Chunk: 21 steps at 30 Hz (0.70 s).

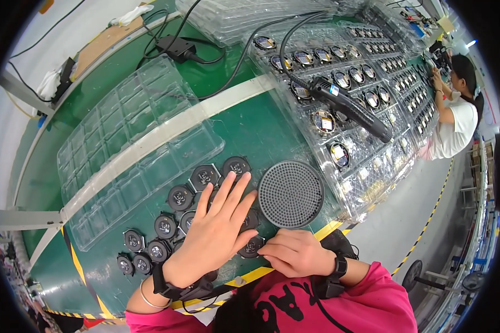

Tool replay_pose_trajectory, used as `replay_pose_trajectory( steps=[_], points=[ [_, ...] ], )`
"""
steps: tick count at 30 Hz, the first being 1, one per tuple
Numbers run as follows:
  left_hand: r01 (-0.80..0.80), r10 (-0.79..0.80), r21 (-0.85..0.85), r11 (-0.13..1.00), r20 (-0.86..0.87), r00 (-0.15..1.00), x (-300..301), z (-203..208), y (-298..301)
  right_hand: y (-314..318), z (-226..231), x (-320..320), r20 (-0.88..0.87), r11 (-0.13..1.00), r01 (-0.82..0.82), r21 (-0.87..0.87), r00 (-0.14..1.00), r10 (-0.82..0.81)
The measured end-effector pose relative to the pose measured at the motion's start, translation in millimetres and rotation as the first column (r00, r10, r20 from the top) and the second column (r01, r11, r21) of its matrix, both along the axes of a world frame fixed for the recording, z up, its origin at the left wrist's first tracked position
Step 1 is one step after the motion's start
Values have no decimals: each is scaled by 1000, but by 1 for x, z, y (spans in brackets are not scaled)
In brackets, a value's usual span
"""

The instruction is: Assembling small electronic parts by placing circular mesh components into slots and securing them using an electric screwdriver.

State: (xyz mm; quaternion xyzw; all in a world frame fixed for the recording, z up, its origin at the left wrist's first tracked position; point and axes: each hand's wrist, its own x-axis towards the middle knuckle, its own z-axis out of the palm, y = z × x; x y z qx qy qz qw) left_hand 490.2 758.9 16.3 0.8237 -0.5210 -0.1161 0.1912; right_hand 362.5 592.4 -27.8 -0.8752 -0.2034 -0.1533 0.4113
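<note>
Pink sleeves over a green bench of dark round cases

Closest to the camera is a pink top (366, 302), its chest printed with bold black shapes that are partly hidden. The green table (250, 130) spreads beyond it, edged in yellow-and-black striped tape (250, 276). On its right lie loaded clear trays (347, 191) with round parts in their pockets; many of these show small pale or yellowish patches, too small to make out. Near the far end of those trays stands a co-worker (458, 130) in a white top. To the left lies another clear tray (116, 125), crossed by a pale strip (150, 137).

A dark round mat (291, 194), dotted all over, sits just beside the loaded trays. A corded black tool (364, 114) rests across them, bearing a small white-and-blue label. Farther back is a black power block (178, 49) among cables.

The left hand (212, 230) is spread flat over the dark round cases (165, 226), which sit in a cluster in front of the person, left of the mat; pale markings on their faces are too fine to read. The right hand (297, 252) is apart from it, fingers curled at the edge of the nearest case (252, 247); whether they pinch it, I cannot tell.
</note>
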Motion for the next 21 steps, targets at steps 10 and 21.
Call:
replay_pose_trajectory(
  steps=[10, 21],
  points=[
    [22, -23, 45, 999, 35, 999, -2, -4, -3, -2, 2, -1, -10, 1000, 12, -18, 1000, -12],
    [-209, 206, -64, 976, -47, 977, -6, 51, 66, -5, 7, 4, -66, 997, -76, 35, 995, 78]
  ],
)
